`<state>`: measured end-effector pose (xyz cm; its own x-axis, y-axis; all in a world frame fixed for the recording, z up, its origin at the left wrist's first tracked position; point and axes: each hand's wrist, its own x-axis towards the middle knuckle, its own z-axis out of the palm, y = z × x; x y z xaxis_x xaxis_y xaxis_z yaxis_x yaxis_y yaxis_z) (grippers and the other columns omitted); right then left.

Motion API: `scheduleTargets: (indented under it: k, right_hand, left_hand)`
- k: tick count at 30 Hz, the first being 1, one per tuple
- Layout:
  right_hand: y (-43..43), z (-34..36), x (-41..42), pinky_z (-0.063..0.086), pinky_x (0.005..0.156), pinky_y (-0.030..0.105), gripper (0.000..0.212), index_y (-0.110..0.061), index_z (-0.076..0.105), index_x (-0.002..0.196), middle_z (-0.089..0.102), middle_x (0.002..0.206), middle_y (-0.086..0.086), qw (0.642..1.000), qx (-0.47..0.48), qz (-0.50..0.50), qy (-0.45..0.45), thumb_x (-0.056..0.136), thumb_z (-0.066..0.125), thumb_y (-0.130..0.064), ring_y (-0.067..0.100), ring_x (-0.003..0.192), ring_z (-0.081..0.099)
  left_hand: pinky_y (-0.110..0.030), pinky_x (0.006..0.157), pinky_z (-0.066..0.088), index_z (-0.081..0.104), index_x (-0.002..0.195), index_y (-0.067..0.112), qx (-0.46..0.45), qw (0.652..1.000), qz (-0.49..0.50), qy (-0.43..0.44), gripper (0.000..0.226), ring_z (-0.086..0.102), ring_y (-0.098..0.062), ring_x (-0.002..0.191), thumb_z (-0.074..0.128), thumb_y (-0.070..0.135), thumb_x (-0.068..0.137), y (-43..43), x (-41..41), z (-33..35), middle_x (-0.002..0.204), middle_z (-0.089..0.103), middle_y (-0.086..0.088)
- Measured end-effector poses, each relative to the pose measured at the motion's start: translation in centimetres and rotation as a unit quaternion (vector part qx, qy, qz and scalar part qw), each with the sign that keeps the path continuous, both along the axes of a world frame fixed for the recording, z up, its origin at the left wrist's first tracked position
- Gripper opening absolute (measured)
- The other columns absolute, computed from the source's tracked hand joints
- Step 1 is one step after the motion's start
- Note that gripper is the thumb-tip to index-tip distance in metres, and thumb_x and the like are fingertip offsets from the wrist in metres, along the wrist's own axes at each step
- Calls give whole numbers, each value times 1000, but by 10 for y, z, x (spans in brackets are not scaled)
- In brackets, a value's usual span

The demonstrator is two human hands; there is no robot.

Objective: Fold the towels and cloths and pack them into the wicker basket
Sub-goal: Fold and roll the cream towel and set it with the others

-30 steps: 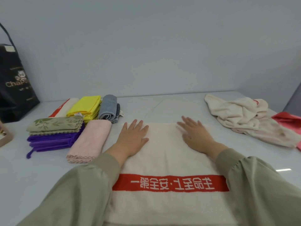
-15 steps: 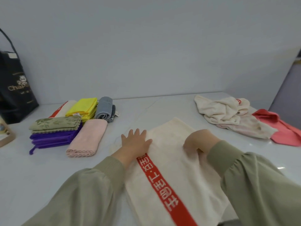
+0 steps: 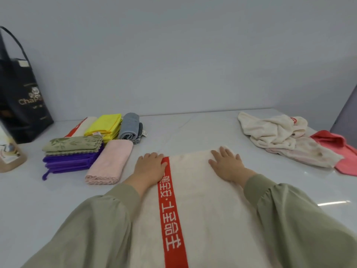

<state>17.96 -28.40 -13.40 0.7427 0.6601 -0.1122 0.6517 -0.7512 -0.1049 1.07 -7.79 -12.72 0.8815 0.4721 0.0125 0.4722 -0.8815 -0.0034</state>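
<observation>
Head view, nearest to you: the cream towel [image 3: 208, 200] lies flat on the white surface [image 3: 29, 200], its red band [image 3: 170, 209] of white characters running away from you along its left part. Both of your hands rest on the towel's far end with fingers spread and palms down, gripping nothing: your left hand [image 3: 149, 168] sits at the far left corner, touching the top of the red band, and your right hand [image 3: 228, 164] lies flat near the far right corner.

Left of the towel, a folded pink cloth [image 3: 111, 163] lies just beside your left hand. Beyond it stands a stack of purple cloths [image 3: 69, 161] with a green leaf-patterned cloth [image 3: 73, 144] on top. Behind those lie a yellow cloth [image 3: 105, 126], a rolled grey cloth [image 3: 130, 127] and a cream towel with a red stripe [image 3: 81, 127].

Far right of the towel, a crumpled cream pile [image 3: 280, 136] touches a coral cloth [image 3: 340, 151]. Far left, a black tote bag [image 3: 21, 97] stands against the wall.
</observation>
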Motion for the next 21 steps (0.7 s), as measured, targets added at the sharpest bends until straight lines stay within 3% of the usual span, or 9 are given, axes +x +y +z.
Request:
scheduleTargets:
  k: [2, 6, 9, 11, 14, 15, 18, 21]
  right_hand:
    - [3, 1, 6, 20, 112, 45, 53, -17, 25, 147, 6, 159, 10, 998, 46, -42, -14, 101, 25, -43, 28, 143, 15]
    - [5, 5, 20, 34, 100, 40, 44, -7, 40, 133, 41, 139, 14, 981, 121, -144, -50, 98, 36, -34, 32, 126, 37]
    - [9, 9, 33, 39, 96, 38, 41, -2, 44, 128, 46, 132, 17, 966, 163, -202, 14, 96, 44, -27, 34, 121, 45]
    - [10, 15, 39, 40, 87, 33, 32, 2, 51, 115, 55, 122, 20, 948, 201, -238, 69, 93, 50, -20, 36, 113, 52]
    - [10, 29, 46, 44, 82, 32, 18, 0, 54, 97, 58, 101, 16, 933, 210, -264, 124, 87, 61, -14, 34, 106, 58]
    - [10, 33, 49, 45, 80, 31, 19, 0, 54, 93, 57, 96, 15, 932, 204, -268, 133, 84, 65, -13, 32, 104, 59]
    - [11, 45, 58, 39, 70, 27, 29, 0, 61, 100, 56, 79, 7, 943, 176, -263, 102, 80, 69, -19, 26, 87, 58]
    - [16, 54, 65, 41, 69, 28, 13, -7, 63, 90, 59, 82, 8, 924, 273, -247, 107, 82, 65, -16, 30, 90, 61]
  left_hand:
    - [-40, 95, 38, 47, 131, 18, 50, 998, 47, 13, 44, 43, -26, 121, 26, 43, 101, 11, -5, 7, 131, 48, -7]
    - [-35, 89, 42, 47, 131, 15, -1, 991, 127, 50, 51, 49, -26, 119, 38, 52, 96, 26, -9, 20, 132, 49, -8]
    - [-30, 87, 43, 49, 128, 8, -75, 981, 163, 78, 56, 55, -27, 115, 54, 51, 91, 34, -7, 30, 130, 55, -11]
    - [-27, 81, 45, 54, 121, 4, -113, 973, 179, 87, 49, 59, -27, 109, 61, 42, 89, 33, -6, 41, 121, 60, -13]
    - [-25, 64, 45, 59, 97, 8, -119, 968, 206, 79, 28, 64, -19, 78, 67, 33, 87, 39, -2, 50, 88, 65, -8]
    - [-23, 63, 44, 61, 95, 8, -105, 969, 207, 84, 29, 64, -17, 76, 68, 34, 86, 42, -1, 52, 87, 66, -6]
    - [-28, 75, 45, 60, 117, 8, -88, 971, 212, 71, 49, 63, -23, 100, 73, 37, 80, 54, 6, 49, 113, 64, -7]
    - [-29, 70, 44, 62, 114, 13, -65, 970, 229, -54, 34, 59, -23, 101, 66, 23, 82, 65, 16, 45, 113, 62, -4]
